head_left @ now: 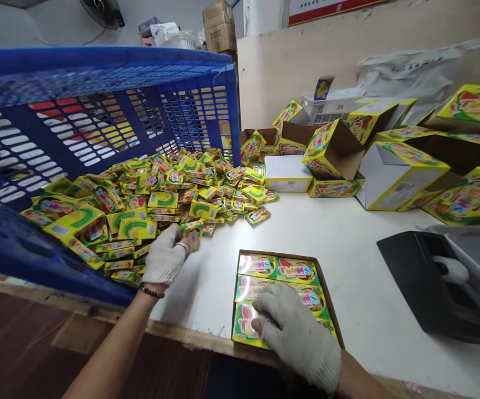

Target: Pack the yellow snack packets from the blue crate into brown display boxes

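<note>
Left of the box (330,302), I have the left hand (165,259) gripping a packet (193,230), best lightly to spare its corners, the right hand (300,335) resting unclenched on packs (257,266) inside.

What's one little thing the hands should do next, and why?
Maybe the left hand should carry its small packet towards the open box: it seems to pinch that packet beside the pile, while the right hand is at the box.

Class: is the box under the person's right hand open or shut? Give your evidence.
Open. The box is uncovered on top: rows of packs show inside, some hidden by the right hand.
</note>
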{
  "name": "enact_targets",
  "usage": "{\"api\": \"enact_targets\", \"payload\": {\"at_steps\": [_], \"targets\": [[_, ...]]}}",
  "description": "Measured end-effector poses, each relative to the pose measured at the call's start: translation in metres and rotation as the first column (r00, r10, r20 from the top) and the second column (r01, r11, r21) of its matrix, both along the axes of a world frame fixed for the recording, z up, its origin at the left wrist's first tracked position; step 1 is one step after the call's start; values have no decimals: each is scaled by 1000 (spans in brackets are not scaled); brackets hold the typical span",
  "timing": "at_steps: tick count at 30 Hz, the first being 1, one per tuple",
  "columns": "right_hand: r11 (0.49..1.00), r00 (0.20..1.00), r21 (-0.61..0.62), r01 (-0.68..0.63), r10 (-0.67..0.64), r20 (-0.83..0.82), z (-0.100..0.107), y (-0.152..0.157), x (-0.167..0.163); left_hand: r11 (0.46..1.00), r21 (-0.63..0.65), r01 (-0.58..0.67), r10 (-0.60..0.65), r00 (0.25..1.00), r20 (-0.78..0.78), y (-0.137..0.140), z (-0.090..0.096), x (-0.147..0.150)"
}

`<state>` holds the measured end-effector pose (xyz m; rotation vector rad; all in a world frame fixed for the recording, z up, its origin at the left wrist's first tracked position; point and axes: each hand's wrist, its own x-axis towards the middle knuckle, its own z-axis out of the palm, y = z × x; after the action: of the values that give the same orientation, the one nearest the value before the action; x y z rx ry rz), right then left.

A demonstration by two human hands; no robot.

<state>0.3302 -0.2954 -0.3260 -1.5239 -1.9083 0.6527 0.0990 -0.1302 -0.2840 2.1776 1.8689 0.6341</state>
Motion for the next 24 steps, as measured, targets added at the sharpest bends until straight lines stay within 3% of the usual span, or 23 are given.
{"api": "enact_targets", "payload": {"at_steps": [1, 2, 4, 5, 7, 9, 10, 13, 16, 19, 21, 23, 24], "targets": [[1000, 997, -8, 26, -27, -76, 1, 3, 2, 996, -50, 77, -63, 971, 231, -8, 0, 11], [997, 983, -18, 75, -78, -167, 1, 6, 4, 980, -96, 174, -107, 870, 481, -17, 1, 22], [978, 903, -59, 201, -208, -376, 4, 15, 7, 923, -144, 358, -83, 548, 832, -35, 0, 46], [967, 844, -89, 240, -253, -473, 6, 21, 8, 892, -161, 423, -45, 438, 898, -43, -2, 56], [966, 755, -139, 216, -256, -604, 13, 31, 11, 834, -197, 516, -7, 367, 930, -58, -6, 73], [977, 757, -135, 163, -212, -618, 21, 39, 16, 800, -199, 566, -72, 420, 904, -69, -10, 82], [980, 788, -108, 165, -197, -584, 26, 43, 18, 808, -170, 564, -149, 474, 868, -73, -12, 84], [985, 889, 49, 166, -128, -440, 35, 48, 25, 855, 37, 518, -408, 625, 665, -79, -16, 85], [974, 932, 152, 169, -108, -346, 31, 48, 26, 865, 189, 465, -487, 688, 538, -76, -20, 84], [941, 917, 114, 318, -274, -290, 14, 42, 21, 896, 264, 356, -433, 830, 352, -53, -24, 77], [919, 896, 60, 390, -364, -255, 3, 36, 19, 927, 251, 280, -296, 955, 25, -26, -25, 64], [897, 878, 20, 441, -427, -214, -3, 31, 19, 964, 215, 157, -92, 954, -285, 4, -22, 45], [883, 866, 1, 470, -461, -193, -3, 30, 19, 974, 213, 83, 0, 931, -365, 18, -20, 34]]}}
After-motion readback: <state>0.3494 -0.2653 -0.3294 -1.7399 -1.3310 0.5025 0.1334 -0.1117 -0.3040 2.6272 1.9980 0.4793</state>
